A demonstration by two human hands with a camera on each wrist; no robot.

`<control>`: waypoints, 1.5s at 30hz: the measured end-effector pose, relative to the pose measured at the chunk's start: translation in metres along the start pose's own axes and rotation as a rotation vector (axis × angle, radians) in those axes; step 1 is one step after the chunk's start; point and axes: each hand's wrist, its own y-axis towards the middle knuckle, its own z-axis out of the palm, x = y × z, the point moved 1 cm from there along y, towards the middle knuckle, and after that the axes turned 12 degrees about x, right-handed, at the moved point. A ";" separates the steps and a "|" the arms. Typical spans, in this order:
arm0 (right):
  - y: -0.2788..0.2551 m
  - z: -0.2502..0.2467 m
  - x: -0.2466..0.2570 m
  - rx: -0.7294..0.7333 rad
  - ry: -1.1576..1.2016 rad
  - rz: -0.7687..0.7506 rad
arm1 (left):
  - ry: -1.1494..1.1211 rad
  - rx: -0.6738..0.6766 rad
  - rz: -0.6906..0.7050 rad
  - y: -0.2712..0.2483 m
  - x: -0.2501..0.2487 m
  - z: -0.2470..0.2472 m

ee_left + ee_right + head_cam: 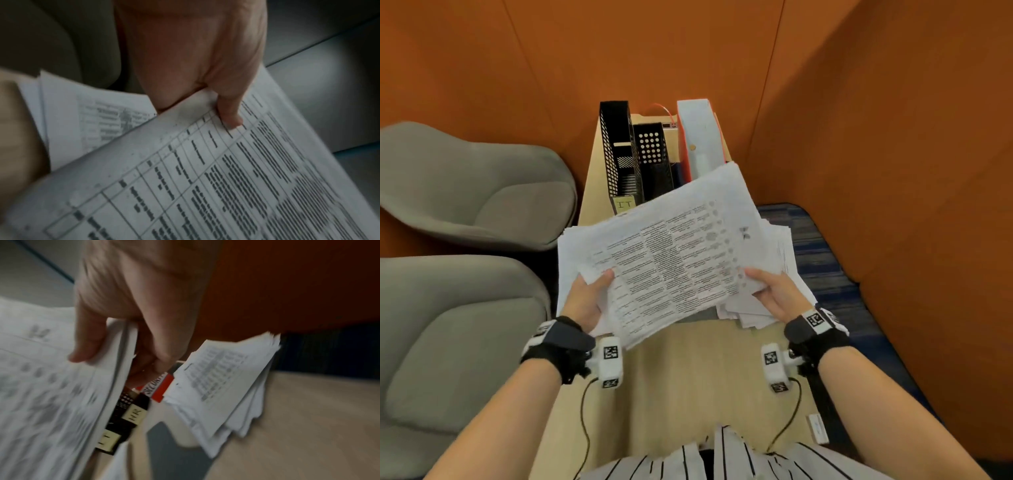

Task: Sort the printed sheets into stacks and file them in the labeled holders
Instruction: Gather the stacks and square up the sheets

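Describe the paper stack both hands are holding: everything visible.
The held stack is a thick wad of white printed sheets; the top page shows a ruled table of dense, unreadable small text. Its edges are slightly fanned, not squared. It is lifted off the wooden desk, tilted, its far end hiding the holders' fronts. The left hand grips its near left edge, thumb on top; the right hand pinches the right edge, thumb on top, fingers beneath. More loose sheets lie under and beside it.
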 end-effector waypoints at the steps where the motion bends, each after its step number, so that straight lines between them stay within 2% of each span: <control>1: -0.005 -0.010 -0.001 0.007 -0.101 0.043 | 0.066 0.018 0.022 -0.003 -0.005 -0.008; 4: -0.011 -0.019 -0.006 0.048 -0.426 0.124 | 0.239 0.068 -0.007 -0.011 -0.012 -0.013; 6: -0.007 -0.018 -0.011 0.016 -0.476 0.065 | 0.344 0.108 -0.012 -0.016 -0.008 -0.006; 8: -0.006 -0.021 -0.019 -0.004 -0.452 0.035 | 0.415 0.093 -0.005 -0.022 0.000 0.000; 11: -0.011 -0.028 -0.030 -0.016 -0.462 0.048 | 0.427 0.004 -0.035 -0.033 0.021 -0.007; 15: -0.020 -0.033 -0.054 0.041 -0.511 0.118 | 0.461 -0.141 -0.068 -0.046 0.053 -0.020; 20: -0.017 -0.022 -0.082 -0.063 -0.488 0.056 | 0.397 -0.360 -0.125 -0.038 0.072 -0.002; 22: -0.015 -0.020 -0.076 -0.089 -0.460 0.052 | 0.380 -0.370 -0.085 -0.039 0.066 -0.007; 25: -0.019 -0.023 -0.069 -0.051 -0.495 0.079 | 0.400 -0.331 -0.067 -0.045 0.061 -0.014; 28: -0.014 -0.021 -0.077 -0.078 -0.540 0.080 | 0.350 -0.433 -0.136 -0.041 0.064 -0.009; 30: -0.006 -0.018 -0.072 -0.122 -0.536 0.070 | 0.294 -0.471 -0.098 -0.030 0.057 -0.009; 33: -0.002 -0.014 -0.060 -0.137 -0.585 0.145 | 0.306 -0.406 -0.068 -0.019 0.051 -0.018; 35: 0.000 -0.021 -0.070 -0.121 -0.640 0.231 | 0.394 -0.340 -0.134 -0.023 0.059 -0.021; 38: 0.002 -0.031 -0.085 -0.155 -0.716 0.311 | 0.402 -0.329 -0.242 -0.026 0.070 -0.021; 40: 0.002 -0.016 -0.066 -0.154 -0.681 0.289 | 0.346 -0.311 -0.244 -0.020 0.059 -0.024; 42: 0.006 0.005 -0.031 -0.093 -0.661 0.261 | 0.257 -0.254 -0.240 -0.011 0.037 -0.030; 45: 0.019 0.029 0.025 -0.027 -0.705 0.221 | 0.076 -0.038 -0.234 -0.004 -0.001 -0.031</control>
